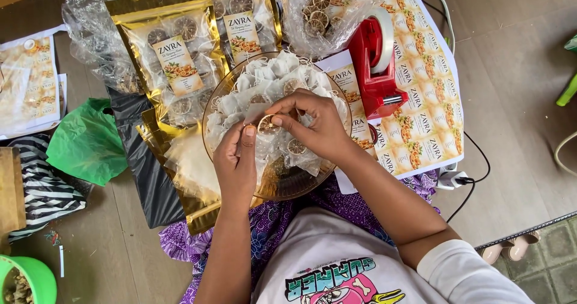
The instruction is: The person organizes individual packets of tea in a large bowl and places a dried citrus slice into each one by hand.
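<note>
From the head camera, both hands meet over a round amber glass bowl (pixel 225 93) heaped with small white mesh sachets (pixel 273 69), some showing a dried citrus slice inside. The left hand (pixel 236 159) is closed in a pinch, thumb up, gripping the edge of one translucent sachet (pixel 259 137) at the bowl's near side. The right hand (pixel 315 126) curls over from the right, its fingertips pinched on a dried citrus slice (pixel 266 124) held at that sachet's mouth, just above the left thumb.

Behind the bowl to the left lies a gold-edged clear pouch (pixel 174 63) filled with dried slices, with a tall white rectangular label bearing an orange picture in its middle. A second such pouch (pixel 243 15) lies beside it at the top, with the same kind of label. A crumpled clear plastic bag (pixel 321 12) of dried slices sits at top centre.

Right of the bowl stands a red tape dispenser (pixel 372 69) on a sheet of printed labels (pixel 427 117), cream rectangles with orange pictures in rows. Another label sheet (pixel 27 81) lies at far left. Near it are a green plastic bag (pixel 87 141), a black bag (pixel 144 165) and empty gold pouches (pixel 192 178) tucked under the bowl's left side.
</note>
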